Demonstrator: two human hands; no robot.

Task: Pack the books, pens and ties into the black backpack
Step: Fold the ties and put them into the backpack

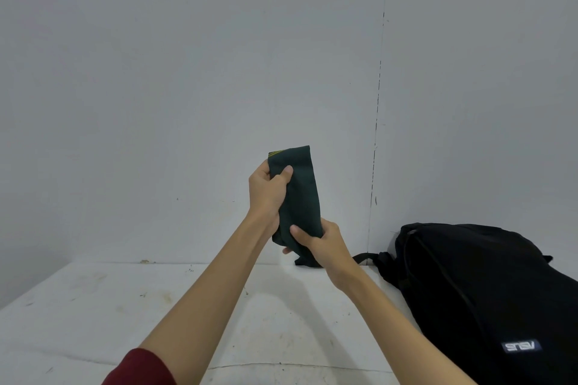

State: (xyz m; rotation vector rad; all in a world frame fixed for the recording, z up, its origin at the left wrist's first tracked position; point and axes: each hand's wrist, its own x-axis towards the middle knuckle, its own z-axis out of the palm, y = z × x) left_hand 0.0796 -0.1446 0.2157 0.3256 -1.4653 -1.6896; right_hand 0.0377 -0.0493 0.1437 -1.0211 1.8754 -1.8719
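Head view: you grip a folded tie [297,194] upright, left hand [269,194] near its top, right hand [325,244] at its bottom. The backpack [488,291] lies right of your right hand; no books or pens show, so packing looks unfinished.

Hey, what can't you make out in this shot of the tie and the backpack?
- Black backpack: right and lower parts cut off by the head view's edges; whether it is open cannot be told.
- Folded dark green tie: lower end hidden behind the right hand; left hand covers one edge.
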